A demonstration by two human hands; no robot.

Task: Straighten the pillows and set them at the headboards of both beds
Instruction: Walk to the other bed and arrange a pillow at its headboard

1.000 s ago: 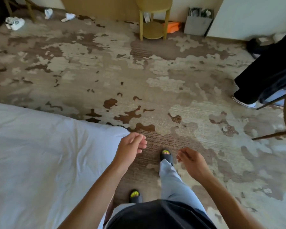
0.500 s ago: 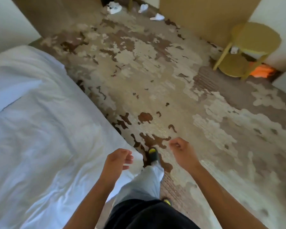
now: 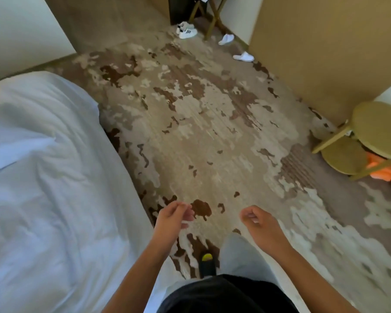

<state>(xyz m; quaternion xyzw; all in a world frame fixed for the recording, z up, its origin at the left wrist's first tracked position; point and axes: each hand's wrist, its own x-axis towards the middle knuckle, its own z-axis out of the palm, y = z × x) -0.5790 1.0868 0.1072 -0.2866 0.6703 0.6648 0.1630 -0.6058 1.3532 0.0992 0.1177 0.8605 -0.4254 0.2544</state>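
Carpet (image 3: 212, 136), patterned in beige and brown, fills the middle of the view, and over it hang the left hand (image 3: 173, 219) and the right hand (image 3: 259, 222), apart from each other, both with fingers loosely curled and holding nothing. Just left of the left hand lies a bed (image 3: 43, 211) under rumpled white bedding, with no pillow plainly told apart from the covers. Far off stand a round yellow side table (image 3: 379, 127), white sneakers (image 3: 186, 31) and white slippers (image 3: 243, 57).

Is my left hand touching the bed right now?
Apart. The head view shows the left hand raised over the carpet, past the bed's edge, holding nothing.
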